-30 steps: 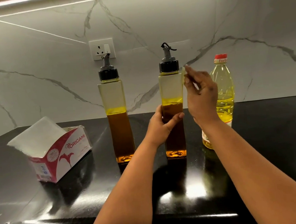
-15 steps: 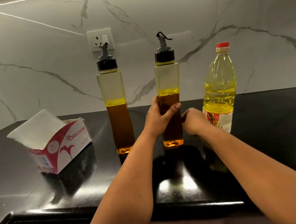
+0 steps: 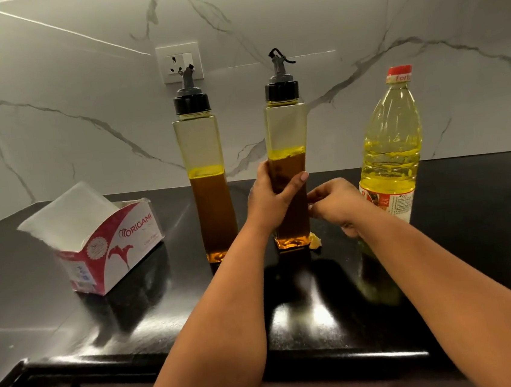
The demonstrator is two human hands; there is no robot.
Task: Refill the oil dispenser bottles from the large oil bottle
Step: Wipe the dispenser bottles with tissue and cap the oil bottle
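Two tall square dispenser bottles with black pourer caps stand on the black counter [image 3: 478, 226], each roughly half full of dark amber oil. My left hand [image 3: 266, 203] grips the right dispenser bottle [image 3: 287, 130] around its middle. My right hand [image 3: 339, 205] hovers just right of that bottle, its fingers loosely curled and the fingertips at the bottle's lower side; nothing shows in it. The left dispenser bottle [image 3: 201, 145] stands untouched. The large oil bottle [image 3: 392, 153], red-capped and about two-thirds full of pale yellow oil, stands upright at the right.
An open red-and-white tissue box [image 3: 117, 244] lies at the left. A small yellowish scrap [image 3: 315, 241] lies at the right dispenser's base. A wall socket [image 3: 179, 62] sits behind the bottles. The counter's front edge runs below my forearms.
My right hand came down from beside the right dispenser's cap to the counter, then rose slightly to the bottle's lower side. The yellowish scrap now shows at the base. My left hand kept its grip.
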